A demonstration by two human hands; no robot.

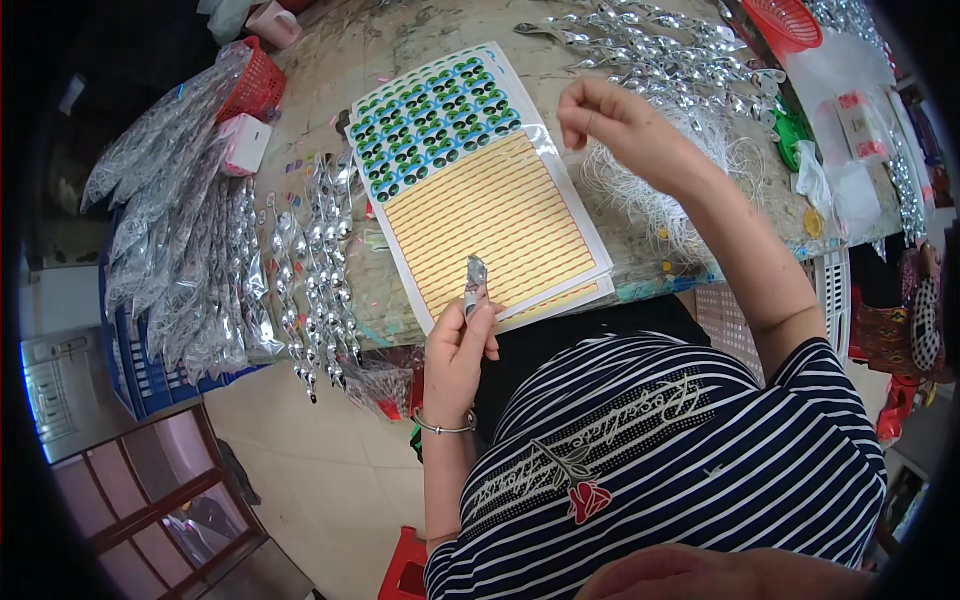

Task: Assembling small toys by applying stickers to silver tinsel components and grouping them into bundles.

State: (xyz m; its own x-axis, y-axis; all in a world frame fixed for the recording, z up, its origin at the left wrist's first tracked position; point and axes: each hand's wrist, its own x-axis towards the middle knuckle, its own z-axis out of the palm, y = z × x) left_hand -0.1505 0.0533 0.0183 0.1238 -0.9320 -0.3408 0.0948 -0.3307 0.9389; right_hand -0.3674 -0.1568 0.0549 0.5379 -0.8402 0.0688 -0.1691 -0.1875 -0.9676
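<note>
Over the near edge of the sheets, my left hand (460, 348) is closed with thumb against fingers. It grips a small shiny silver strip (476, 272) that points up away from me. My right hand (618, 122) is raised over the right side of the sheets, fingers curled toward the thumb; what they hold, if anything, is too small to make out. A sticker sheet (490, 220) lies under my hands, with green and blue round stickers at its far part and yellow rows with red wavy lines nearer. Beside my right forearm lies a heap of white string (655, 190).
Silver twisted foil strips (640, 45) spread at the far right. More strips (318, 260) and bagged silver ones (190, 240) hang over the left edge. A red basket (255, 85) stands at far left, another red basket (785, 25) at far right.
</note>
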